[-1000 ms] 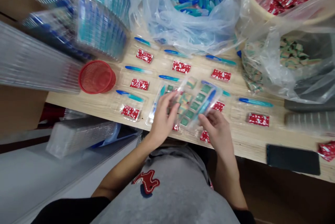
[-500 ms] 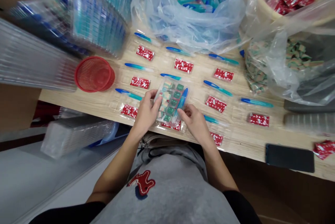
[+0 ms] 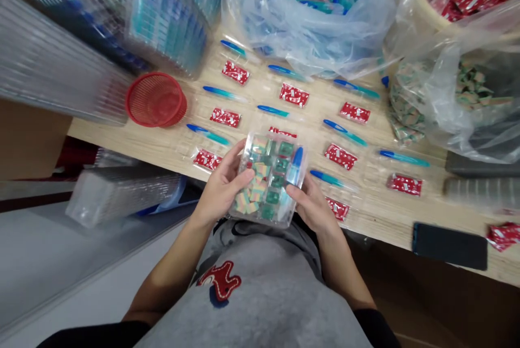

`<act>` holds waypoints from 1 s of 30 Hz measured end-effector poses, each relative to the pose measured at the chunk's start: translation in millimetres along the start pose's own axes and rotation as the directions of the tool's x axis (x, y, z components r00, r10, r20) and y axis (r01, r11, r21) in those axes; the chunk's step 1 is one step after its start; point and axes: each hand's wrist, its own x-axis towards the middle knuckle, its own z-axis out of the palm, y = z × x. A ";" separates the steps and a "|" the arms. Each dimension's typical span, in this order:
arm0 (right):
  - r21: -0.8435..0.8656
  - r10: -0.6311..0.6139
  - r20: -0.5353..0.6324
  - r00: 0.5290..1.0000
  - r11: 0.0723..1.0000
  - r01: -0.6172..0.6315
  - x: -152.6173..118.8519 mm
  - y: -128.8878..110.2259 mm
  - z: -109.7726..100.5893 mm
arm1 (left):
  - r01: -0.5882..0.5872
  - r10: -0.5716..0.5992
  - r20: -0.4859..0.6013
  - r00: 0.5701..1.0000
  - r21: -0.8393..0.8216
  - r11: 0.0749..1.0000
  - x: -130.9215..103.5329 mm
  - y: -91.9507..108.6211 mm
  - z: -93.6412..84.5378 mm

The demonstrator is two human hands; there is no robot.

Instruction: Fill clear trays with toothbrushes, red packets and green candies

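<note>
Clear filled blister pack [image 3: 268,177], held tilted

Even, bright overhead light, soft shadows. Glare on the clear plastic bags [image 3: 309,39] at 12 o'clock. Motion blur smears the stacked trays [image 3: 52,66] at 10 o'clock; wide-angle bending at edges.

Clear tray stack [image 3: 268,180] between both hands
</note>
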 end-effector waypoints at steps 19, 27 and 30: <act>-0.325 -0.169 -0.175 0.970 0.940 0.106 -44.0 78.2 10.7 | -0.312 0.031 0.313 0.949 0.924 0.219 -112.4 -89.0 -24.2; -0.265 -0.113 0.222 0.969 0.949 0.171 -41.8 89.1 5.5 | -0.512 0.225 0.464 0.857 0.817 0.267 -127.4 -96.5 -77.4; -0.259 -0.116 0.280 0.953 0.947 0.191 -38.1 84.5 5.5 | -0.570 0.324 0.479 0.816 0.760 0.313 -125.4 -104.4 -92.7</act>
